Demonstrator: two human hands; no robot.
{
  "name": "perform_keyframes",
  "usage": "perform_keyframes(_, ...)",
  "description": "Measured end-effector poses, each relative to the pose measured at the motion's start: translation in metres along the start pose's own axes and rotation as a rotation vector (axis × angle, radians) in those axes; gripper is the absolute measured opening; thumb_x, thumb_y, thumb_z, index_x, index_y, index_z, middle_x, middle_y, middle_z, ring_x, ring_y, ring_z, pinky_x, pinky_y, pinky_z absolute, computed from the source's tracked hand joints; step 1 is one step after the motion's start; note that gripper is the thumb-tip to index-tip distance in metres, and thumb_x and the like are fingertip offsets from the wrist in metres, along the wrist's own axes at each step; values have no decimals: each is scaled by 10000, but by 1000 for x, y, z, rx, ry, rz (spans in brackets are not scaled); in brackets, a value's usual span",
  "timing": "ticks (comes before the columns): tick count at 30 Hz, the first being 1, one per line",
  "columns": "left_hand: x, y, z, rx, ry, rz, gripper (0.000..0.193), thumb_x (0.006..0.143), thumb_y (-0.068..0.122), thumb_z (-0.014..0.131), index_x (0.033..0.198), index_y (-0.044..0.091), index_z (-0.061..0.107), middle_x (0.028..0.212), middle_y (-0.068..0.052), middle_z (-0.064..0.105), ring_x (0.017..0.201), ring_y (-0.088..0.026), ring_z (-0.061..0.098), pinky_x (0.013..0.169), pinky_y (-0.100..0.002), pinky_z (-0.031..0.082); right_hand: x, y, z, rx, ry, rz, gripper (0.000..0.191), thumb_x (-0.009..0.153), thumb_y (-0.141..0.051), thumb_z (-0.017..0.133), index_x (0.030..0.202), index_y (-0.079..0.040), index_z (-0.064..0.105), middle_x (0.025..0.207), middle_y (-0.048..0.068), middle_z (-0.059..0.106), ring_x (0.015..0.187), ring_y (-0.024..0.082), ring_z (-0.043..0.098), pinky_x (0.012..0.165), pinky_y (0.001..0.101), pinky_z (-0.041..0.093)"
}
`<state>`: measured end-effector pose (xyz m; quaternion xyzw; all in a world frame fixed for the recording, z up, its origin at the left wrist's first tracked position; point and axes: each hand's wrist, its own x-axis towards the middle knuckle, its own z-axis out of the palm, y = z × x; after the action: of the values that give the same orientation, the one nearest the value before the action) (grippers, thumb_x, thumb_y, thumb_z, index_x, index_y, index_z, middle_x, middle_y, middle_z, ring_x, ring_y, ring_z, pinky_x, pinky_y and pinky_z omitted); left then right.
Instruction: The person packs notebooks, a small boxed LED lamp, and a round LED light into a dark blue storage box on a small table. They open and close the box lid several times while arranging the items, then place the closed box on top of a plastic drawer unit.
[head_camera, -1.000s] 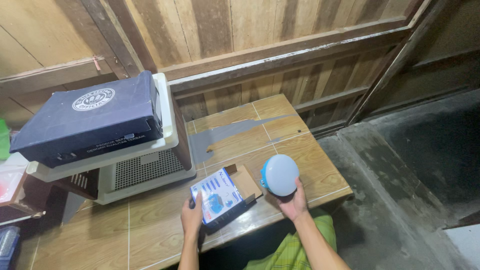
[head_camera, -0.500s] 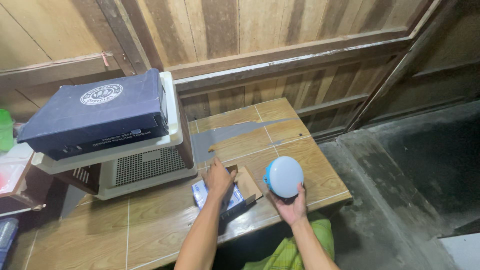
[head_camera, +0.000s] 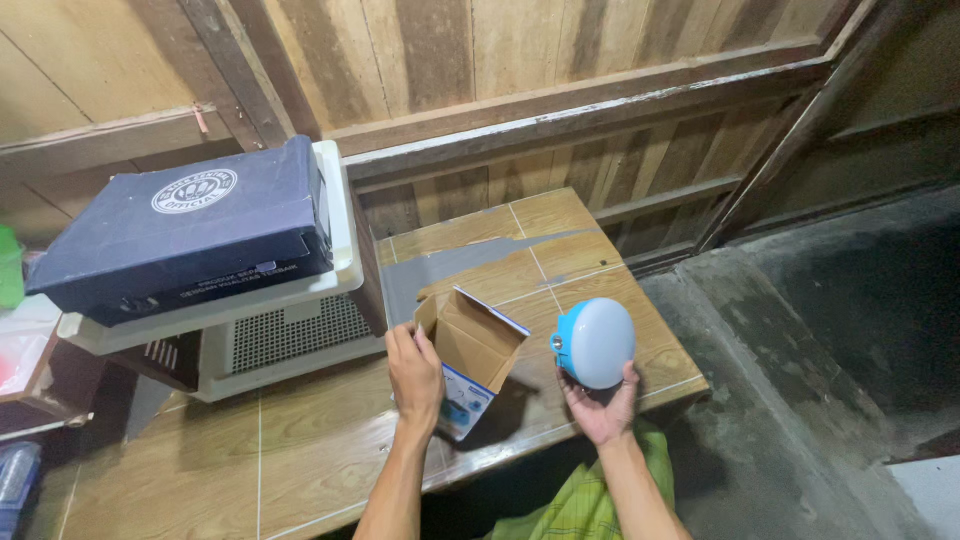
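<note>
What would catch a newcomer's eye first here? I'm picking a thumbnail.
The round blue lamp with a white dome, held up in the right hand over the table's near edge. Beside it, the left hand grips an open cardboard box standing on the wooden table. At the left, a dark navy box lies atop a white appliance.

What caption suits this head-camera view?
Left hand tilts an open cardboard box; right hand holds a round blue-and-white lamp.

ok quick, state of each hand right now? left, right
Left hand: closed on the open cardboard box, gripping its near side as it stands on the table.
Right hand: holding the round blue-and-white lamp from below, above the table.
</note>
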<state>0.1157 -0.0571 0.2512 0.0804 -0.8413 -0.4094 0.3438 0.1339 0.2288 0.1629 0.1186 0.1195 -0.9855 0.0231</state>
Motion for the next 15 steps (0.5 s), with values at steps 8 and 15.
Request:
perform_keyframes(8, -59, -12, -1, -136, 129, -193, 292, 952, 64, 606, 1186, -26, 455, 999, -227, 586, 858, -372, 642, 748, -472, 531, -19, 8, 38, 157, -267, 138, 1027, 729, -455, 868, 1555, -76, 391, 1504, 306, 468, 1235, 417, 603, 972, 532, 531)
perform_keyframes(15, -64, -24, -14, -37, 152, 173, 576, 800, 43, 689, 1250, 61, 330, 1252, -324, 474, 1120, -353, 601, 810, -440, 573, -35, 25, 45, 237, -386, 348, 1066, 801, -470, 847, 1608, -75, 272, 1582, 349, 327, 1170, 438, 619, 988, 536, 542)
